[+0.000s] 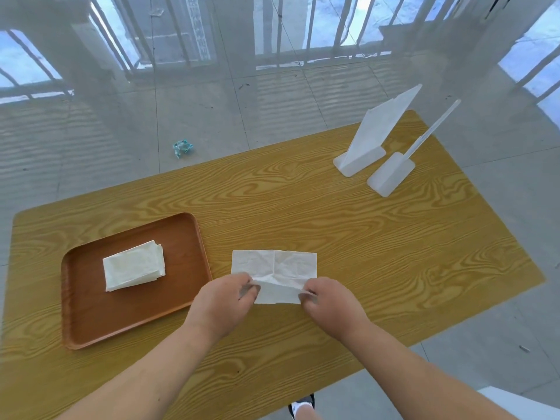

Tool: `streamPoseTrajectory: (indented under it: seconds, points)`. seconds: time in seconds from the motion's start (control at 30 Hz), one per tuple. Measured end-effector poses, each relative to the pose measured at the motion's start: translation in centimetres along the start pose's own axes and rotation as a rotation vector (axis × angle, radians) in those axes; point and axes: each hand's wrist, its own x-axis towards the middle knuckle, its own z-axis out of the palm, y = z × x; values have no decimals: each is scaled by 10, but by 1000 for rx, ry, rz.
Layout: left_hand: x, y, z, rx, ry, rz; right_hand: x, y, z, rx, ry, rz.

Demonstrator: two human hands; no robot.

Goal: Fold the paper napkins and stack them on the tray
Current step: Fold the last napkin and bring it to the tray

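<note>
Napkin (274, 265) lies flat on the table (378, 237), centre-front, just right of the tray (91, 316); its near edge is lifted off the wood. Left hand (225, 298) & right hand (330, 304) each take one near corner: both grips pinch the paper btw thumb & fingertips, other fingers curled.

Step in hand, as I read it: fold near half over far half. To do it well: keep both corners level, carry them fwd together, land them on the far corners w/o skew, then press the crease from the middle out. Paper looks thin & wrinkled, so light pull only, else it may tear or drag.

Stack of folded napkins (133, 269) sits in the tray; match its size. White stands (360, 147) at far right, well apart, prob. not needed.
</note>
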Motion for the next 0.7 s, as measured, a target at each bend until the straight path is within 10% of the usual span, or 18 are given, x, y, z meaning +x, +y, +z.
streamPoseTrajectory:
  seconds: [0.23,0.4,0.7]
  points:
    - [0,-6,8,233,328,186,1,1,1,-182,292,-5]
    - [-5,-6,15,385,118,439,-4,-2,17,-312,275,-365]
    - [11,-13,22,579,-166,343,4,-10,33,-452,10,-337]
